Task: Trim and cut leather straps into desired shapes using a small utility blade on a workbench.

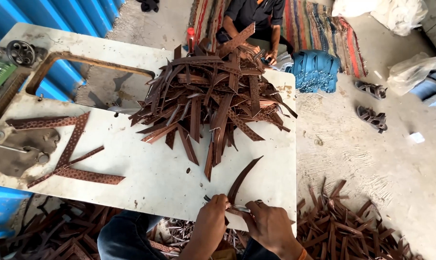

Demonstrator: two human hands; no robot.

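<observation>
Both hands [242,219] close together, fingers curled

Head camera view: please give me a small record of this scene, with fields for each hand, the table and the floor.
left hand: grips the lower end of a curved brown leather strip
right hand: holds the same strip, by a thin metal tool
table: white, bears a big pile of brown strips
floor: more strips, two sandals
other person: sits beyond the table

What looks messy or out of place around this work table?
Brown strips lie scattered on the floor beside the table, away from the big pile on top. A pair of sandals also sits loose on the floor.
</observation>
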